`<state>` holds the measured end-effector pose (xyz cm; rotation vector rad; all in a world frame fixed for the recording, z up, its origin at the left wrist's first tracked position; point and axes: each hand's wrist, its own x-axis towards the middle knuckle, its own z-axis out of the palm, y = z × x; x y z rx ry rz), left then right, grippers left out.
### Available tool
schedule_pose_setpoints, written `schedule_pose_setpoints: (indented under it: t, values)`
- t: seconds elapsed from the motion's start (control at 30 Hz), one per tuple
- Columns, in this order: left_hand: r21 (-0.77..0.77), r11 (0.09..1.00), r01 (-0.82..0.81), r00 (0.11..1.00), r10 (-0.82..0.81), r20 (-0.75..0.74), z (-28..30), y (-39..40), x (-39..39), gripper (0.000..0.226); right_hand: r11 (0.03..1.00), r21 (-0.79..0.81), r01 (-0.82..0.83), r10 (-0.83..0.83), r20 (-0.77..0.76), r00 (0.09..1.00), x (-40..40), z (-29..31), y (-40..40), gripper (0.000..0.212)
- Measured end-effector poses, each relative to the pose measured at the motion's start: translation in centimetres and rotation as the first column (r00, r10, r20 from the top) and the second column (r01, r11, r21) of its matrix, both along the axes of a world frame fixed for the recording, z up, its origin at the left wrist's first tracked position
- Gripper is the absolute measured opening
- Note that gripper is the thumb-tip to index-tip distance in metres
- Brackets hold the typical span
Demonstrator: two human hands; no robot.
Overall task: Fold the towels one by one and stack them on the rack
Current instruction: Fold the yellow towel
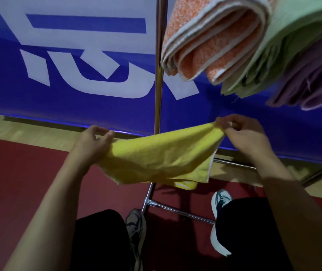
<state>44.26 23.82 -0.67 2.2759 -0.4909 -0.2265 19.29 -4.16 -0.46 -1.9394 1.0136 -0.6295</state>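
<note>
Towel (156, 159) stretches between left hand (93, 141) and right hand (242, 133).

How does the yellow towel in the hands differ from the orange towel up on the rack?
The yellow towel is stretched between the left hand and right hand, each pinching a top corner; the orange towel hangs on the rack with no hand on it. The yellow one is a plain solid colour and loosely doubled; the orange one is speckled, pale-edged and folded in several layers. Both look like terry cloth.
</note>
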Motion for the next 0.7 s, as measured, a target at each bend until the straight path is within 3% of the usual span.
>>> schedule_pose_setpoints:
  t: [0.1, 0.23, 0.33, 0.4, 0.53, 0.7]
  values:
    - [0.019, 0.999, 0.043, 0.998, -0.043, -0.039, -0.3, 0.3, -0.1, 0.025, 0.999, 0.025, 0.046, -0.05, 0.148, 0.988, -0.2, 0.4, 0.1, 0.023]
    - [-0.16, 0.977, 0.144, 0.988, -0.152, -0.037, 0.3, 0.5, -0.3, 0.028, 0.998, 0.06, 0.021, -0.034, 0.223, 0.974, -0.7, 0.7, -0.1, 0.009]
    - [-0.327, 0.936, 0.126, 0.991, -0.135, -0.003, 0.9, 0.5, -0.7, 0.014, 0.997, 0.082, 0.012, -0.034, 0.283, 0.959, -1.0, 0.8, -0.3, 0.006]
    - [-0.326, 0.939, 0.107, 0.994, -0.094, 0.055, 1.2, 0.5, -0.8, 0.011, 0.995, 0.091, 0.034, -0.061, 0.316, 0.947, -1.1, 0.8, -0.3, 0.004]
    - [-0.321, 0.941, 0.108, 0.989, -0.069, 0.129, 1.5, 0.4, -0.8, 0.018, 0.974, 0.226, 0.034, -0.117, 0.365, 0.924, -1.2, 1.1, -0.2, 0.037]
    - [-0.354, 0.917, 0.185, 0.983, -0.179, 0.052, 1.9, -0.1, -1.5, 0.017, 0.99, 0.142, -0.015, -0.042, 0.39, 0.92, -0.5, 1.0, 0.5, 0.023]
